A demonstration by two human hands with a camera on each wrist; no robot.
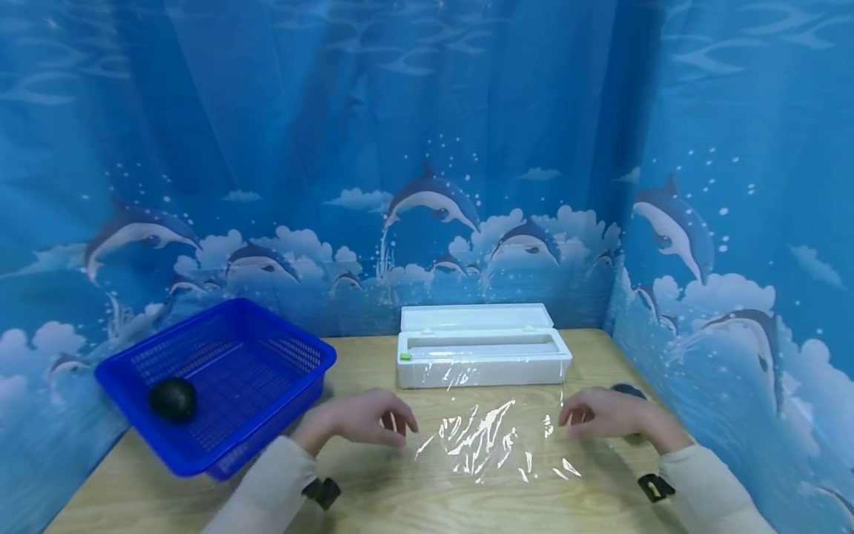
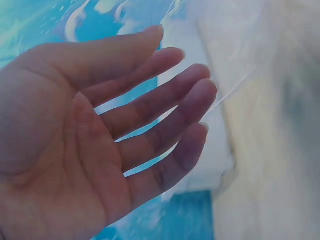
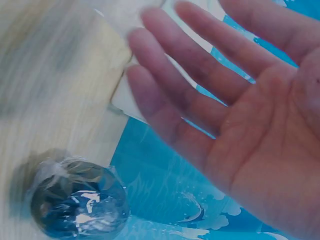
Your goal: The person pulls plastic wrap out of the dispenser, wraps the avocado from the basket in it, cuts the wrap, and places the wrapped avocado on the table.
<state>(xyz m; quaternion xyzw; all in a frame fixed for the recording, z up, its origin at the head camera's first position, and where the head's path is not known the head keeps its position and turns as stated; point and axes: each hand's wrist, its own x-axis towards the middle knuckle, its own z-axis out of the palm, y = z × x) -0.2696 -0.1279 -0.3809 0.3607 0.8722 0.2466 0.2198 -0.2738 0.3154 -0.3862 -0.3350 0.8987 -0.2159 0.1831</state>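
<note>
On wooden table (image 1: pixel 373 504) | cling film (image 1: pixel 490 437) flat | dolphin curtain (image 1: pixel 427 148) behind

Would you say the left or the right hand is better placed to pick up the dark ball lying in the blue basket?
Left, probably. The left hand hovers just right of the blue basket holding the dark ball; the right hand is beyond the plastic film. Both hands are open.

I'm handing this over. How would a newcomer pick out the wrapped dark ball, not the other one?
Start at the white film dispenser box at the back of the wooden table. Go to the table's right edge, just behind the right hand: the wrapped ball lies there. It glints under clear film and lies on bare wood; the other ball is matte, inside the blue basket.
</note>
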